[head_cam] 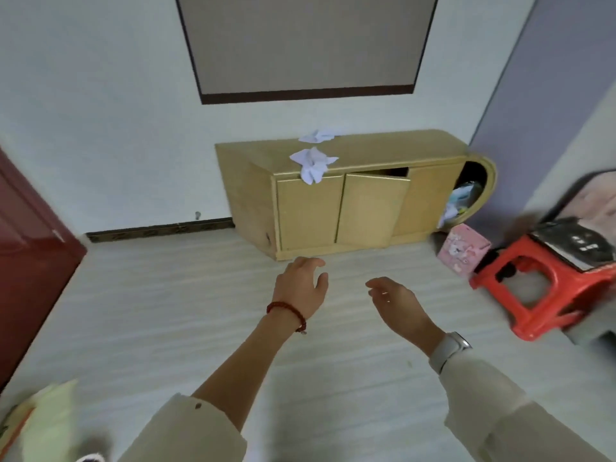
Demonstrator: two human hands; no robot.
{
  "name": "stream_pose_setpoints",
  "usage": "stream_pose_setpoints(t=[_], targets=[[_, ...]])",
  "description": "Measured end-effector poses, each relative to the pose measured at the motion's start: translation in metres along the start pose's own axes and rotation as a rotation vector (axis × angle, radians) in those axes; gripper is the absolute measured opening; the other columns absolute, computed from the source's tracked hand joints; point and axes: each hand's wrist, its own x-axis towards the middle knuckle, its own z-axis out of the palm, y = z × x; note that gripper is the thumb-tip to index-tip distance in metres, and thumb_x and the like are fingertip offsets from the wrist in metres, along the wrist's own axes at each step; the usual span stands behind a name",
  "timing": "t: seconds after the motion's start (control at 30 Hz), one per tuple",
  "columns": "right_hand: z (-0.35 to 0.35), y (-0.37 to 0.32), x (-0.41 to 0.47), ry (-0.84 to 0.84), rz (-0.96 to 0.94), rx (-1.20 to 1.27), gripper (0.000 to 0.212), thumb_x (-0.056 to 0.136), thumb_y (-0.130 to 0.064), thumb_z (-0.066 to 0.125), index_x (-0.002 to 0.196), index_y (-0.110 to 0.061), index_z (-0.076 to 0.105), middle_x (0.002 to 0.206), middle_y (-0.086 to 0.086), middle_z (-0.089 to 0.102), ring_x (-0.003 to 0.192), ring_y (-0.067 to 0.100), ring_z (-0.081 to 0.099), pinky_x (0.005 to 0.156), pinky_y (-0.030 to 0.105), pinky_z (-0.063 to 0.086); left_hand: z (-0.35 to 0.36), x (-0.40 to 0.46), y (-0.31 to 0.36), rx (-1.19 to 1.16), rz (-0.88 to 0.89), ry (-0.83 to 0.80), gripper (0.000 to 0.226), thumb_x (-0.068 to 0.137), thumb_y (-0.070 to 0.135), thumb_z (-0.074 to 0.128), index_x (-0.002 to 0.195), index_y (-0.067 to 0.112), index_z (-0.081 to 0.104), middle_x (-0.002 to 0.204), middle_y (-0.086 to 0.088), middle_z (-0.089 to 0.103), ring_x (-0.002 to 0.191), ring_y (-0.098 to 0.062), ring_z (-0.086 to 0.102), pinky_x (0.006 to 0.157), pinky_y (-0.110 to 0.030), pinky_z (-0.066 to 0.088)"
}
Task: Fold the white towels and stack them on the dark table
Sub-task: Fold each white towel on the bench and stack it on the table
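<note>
Floor [186, 315]: pale wood-grain boards, filling the lower half of the view.
Wall [110, 111]: white, bearing a large grey panel [306, 41] with a dark lower border.
Cabinet [336, 208]: low and yellow, against the wall, its long axis running left to right; the middle door hangs ajar. An open rounded compartment at its right end holds crumpled light-coloured items — too blurred to name.
Door [30, 248]: dark red, at the left edge.
Stool [546, 295]: red plastic, at the right, with a dark flat object on top.
Pink box [463, 248]: on the floor between cabinet and stool.
Near towel [313, 163]: white, crumpled on the cabinet top, its longer run pointing toward the viewer, one end drooping over the front edge above the left door.
Far towel [316, 135]: white, bunched at the back edge of the cabinet top, lying roughly left to right.
Left hand [301, 285]: fingers loosely spread, holding nothing — reaching out, well short of the towels; a red bead bracelet on the wrist.
Right hand [396, 301]: relaxed, fingers slightly curled, holding nothing, below and right of the towels; a pale watch on the wrist.
</note>
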Motion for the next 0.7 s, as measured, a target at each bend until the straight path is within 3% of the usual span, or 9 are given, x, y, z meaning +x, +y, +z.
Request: stream_pose_setpoints(t=[0.33, 0.5, 0.7], targets=[[-0.076, 0.038, 0.275, 0.080, 0.036, 0.036, 0.024, 0.093, -0.012, 0.044, 0.111, -0.014, 0.060, 0.100, 0.010, 0.067, 0.083, 0.024, 0.062, 0.071, 0.024, 0.045, 0.050, 0.307, 0.031, 0.018, 0.099, -0.002, 0.032, 0.094, 0.024, 0.044, 0.124, 0.015, 0.054, 0.125, -0.004, 0.052, 0.115, -0.021, 0.049, 0.097, -0.037, 0.040], [-0.111, 0.036, 0.411, 0.026, 0.027, 0.011, 0.025, 0.094, -0.010, 0.043, 0.111, -0.013, 0.060, 0.100, 0.006, 0.066, 0.086, 0.024, 0.063, 0.070, 0.021, 0.044, 0.056, 0.448, 0.035, -0.028, 0.063, 0.012, 0.030, 0.093, 0.021, 0.046, 0.120, 0.014, 0.056, 0.120, -0.005, 0.056, 0.109, -0.021, 0.051, 0.094, -0.036, 0.042], [-0.130, 0.060, 0.554, -0.018, 0.033, -0.003, 0.024, 0.093, -0.011, 0.044, 0.111, -0.013, 0.061, 0.097, -0.002, 0.064, 0.086, 0.011, 0.057, 0.073, 0.015, 0.039, 0.082, 0.593, 0.025, -0.067, -0.017, -0.023, 0.029, 0.094, 0.021, 0.046, 0.120, 0.015, 0.057, 0.122, -0.002, 0.055, 0.110, -0.017, 0.052, 0.092, -0.028, 0.042]])
